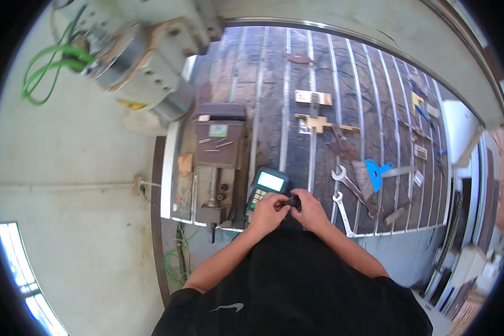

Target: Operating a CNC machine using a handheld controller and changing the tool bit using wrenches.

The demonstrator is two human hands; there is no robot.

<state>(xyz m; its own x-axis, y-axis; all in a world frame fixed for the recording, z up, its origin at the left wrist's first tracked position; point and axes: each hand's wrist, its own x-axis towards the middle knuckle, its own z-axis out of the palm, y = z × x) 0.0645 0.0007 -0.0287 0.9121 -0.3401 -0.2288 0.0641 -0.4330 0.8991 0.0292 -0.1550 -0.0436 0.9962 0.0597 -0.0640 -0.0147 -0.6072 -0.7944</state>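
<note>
My left hand [267,211] and my right hand [311,209] meet in front of my chest, at the near edge of the slotted machine table. Both have their fingertips closed around a small dark round part [291,203], whose exact kind is too small to make out. Just beyond my left hand lies a handheld controller [259,193] with a lit screen and pale keys; the hand covers its lower right portion. Two open-ended wrenches, a larger wrench [353,185] and a smaller wrench [343,213], lie right of my right hand.
A brown machine vise [207,148] stands at left with several thin metal bits on top. Over it hangs a spindle head [143,67] with green hoses. A brush [362,179], a blue-handled tool [375,175] and a brass-coloured bar [322,124] lie on the slotted table [269,84].
</note>
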